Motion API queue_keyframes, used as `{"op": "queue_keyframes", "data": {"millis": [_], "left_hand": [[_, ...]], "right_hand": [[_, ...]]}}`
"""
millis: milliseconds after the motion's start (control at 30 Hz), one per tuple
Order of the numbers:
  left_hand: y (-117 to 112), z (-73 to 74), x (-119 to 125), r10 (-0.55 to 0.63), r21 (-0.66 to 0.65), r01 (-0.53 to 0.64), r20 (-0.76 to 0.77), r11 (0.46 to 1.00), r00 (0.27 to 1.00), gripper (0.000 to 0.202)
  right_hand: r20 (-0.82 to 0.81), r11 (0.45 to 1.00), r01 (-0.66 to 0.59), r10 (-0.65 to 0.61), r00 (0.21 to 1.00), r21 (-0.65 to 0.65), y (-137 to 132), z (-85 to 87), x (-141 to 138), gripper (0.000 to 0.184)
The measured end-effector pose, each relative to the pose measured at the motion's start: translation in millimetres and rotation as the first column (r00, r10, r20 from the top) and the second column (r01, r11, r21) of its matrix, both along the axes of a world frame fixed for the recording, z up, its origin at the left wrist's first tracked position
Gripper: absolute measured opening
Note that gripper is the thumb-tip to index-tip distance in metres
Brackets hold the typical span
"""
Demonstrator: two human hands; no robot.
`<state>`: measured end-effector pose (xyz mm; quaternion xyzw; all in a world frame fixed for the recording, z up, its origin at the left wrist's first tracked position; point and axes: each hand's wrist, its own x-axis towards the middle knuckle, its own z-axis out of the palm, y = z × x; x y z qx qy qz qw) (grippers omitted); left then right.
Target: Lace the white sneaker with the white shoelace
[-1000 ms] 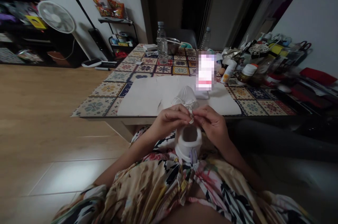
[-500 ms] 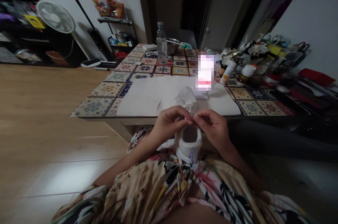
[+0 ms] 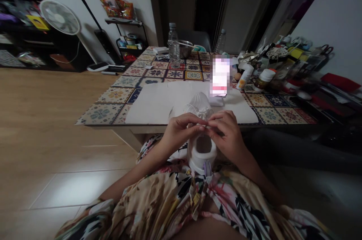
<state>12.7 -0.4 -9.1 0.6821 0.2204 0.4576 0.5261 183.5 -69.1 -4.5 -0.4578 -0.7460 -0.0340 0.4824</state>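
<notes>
A white sneaker (image 3: 202, 159) lies lengthwise in front of me, its heel, with a purple patch, at my lap and its toe towards the table. White laces cross its upper part. Over the tongue and opening, my left hand (image 3: 181, 128) is closed in a pinch on a white shoelace (image 3: 206, 126). Facing it, my right hand (image 3: 227, 134) pinches the same small stretch of lace, thumb and forefinger together. The fingertips of both hands nearly meet and hide most of the lace between them.
A white sheet (image 3: 152, 102) covers the near part of the patterned table (image 3: 103, 113). Behind the shoe stands a lit, blurred-out phone (image 3: 221, 76). Farther back are a plastic bottle (image 3: 174, 47) and a metal bowl (image 3: 185, 49). Jars and clutter, including a white-lidded jar (image 3: 264, 79), fill the right side.
My right hand's fingers have shifted slightly up and left, the forefinger now reaching over towards the left fingertips. My left hand and the sneaker stay almost in place.
</notes>
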Motion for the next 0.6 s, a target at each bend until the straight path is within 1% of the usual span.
{"op": "queue_keyframes", "data": {"millis": [67,133,167,233,300,400,500,600], "left_hand": [[0.4,0.3,0.1,0.012,0.004,-0.012,-0.015,1.0,1.0,0.005],[0.0,-0.1,1.1,0.017,-0.06,-0.018,-0.011,0.998,1.0,0.006],[-0.5,-0.3,1.8,0.016,-0.101,-0.017,-0.006,0.995,1.0,0.007],[-1.6,-0.5,3.3,0.01,-0.172,-0.009,0.003,0.985,1.0,0.008],[-2.4,0.1,4.1,-0.003,-0.218,0.005,0.014,0.976,1.0,0.009],[-2.5,2.0,4.1,-0.033,-0.26,0.036,0.018,0.965,0.999,0.01],[-1.0,2.7,3.6,-0.053,-0.279,0.05,-0.003,0.959,0.999,0.013],[1.9,1.5,4.5,-0.031,-0.311,0.036,0.022,0.95,0.999,0.013]], "right_hand": [[-0.07,0.995,-0.061,0.056,0.996,-0.073,1.2,-2.1,-0.2,0.004],[-0.114,0.983,-0.121,0.106,0.988,-0.135,2.7,-4.2,-0.3,0.005],[-0.112,0.981,-0.131,0.116,0.987,-0.144,3.6,-5.1,-0.4,0.005],[-0.067,0.992,-0.091,0.086,0.994,-0.091,5.1,-6.2,-0.8,0.005],[0.016,0.999,-0.018,0.017,1.0,0.027,5.6,-6.4,-1.6,0.009],[0.148,0.982,0.041,-0.069,0.987,0.185,3.7,-5.5,-2.8,0.013],[0.197,0.971,0.034,-0.082,0.977,0.235,-0.3,-3.9,-3.0,0.016],[0.183,0.972,-0.007,-0.037,0.982,0.235,-2.3,-2.4,-2.4,0.013]]}}
